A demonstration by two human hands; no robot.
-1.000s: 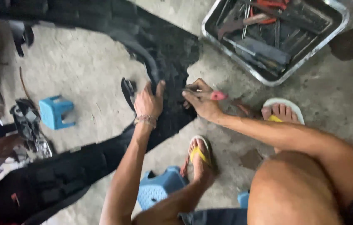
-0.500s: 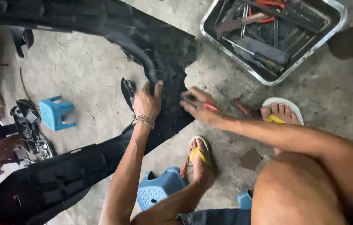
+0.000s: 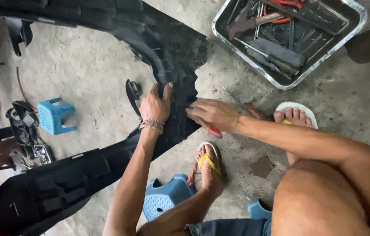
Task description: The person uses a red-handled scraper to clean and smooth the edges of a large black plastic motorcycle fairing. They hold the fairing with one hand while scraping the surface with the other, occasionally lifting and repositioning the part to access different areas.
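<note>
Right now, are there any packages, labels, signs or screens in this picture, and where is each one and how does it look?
None shows: no package, label, sign or screen.
Nearest to a container: a square metal tray of tools, top right on the concrete floor.
The left hand rests on a large black plastic panel, unmarked as far as I can tell.
The right hand holds a red-handled tool at the panel's edge.

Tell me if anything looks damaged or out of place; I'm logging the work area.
No clear damage shows. The black plastic panel lies on the bare concrete floor, a loose thin rod beside it, while other tools sit jumbled in the metal tray.
</note>
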